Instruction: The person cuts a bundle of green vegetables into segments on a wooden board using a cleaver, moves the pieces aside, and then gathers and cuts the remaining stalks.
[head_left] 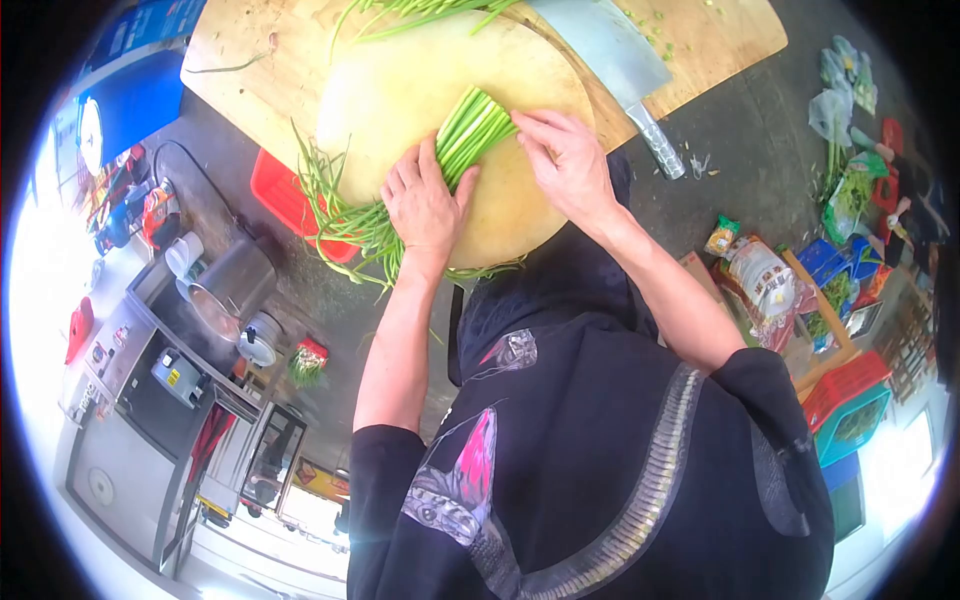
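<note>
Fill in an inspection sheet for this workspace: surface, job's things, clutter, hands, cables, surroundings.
surface: round chopping board on a wooden table
job's things: bundle of green stalks on the board; cleaver beside it, handle past the table edge
clutter: green scraps near the blade; loose stalk tops trailing over the board's edge
hands: left hand around the bundle; right hand, fingertips at its end
cables: dark cable or hose arching near a metal pot
surroundings: red plastic container, bagged vegetables
</note>
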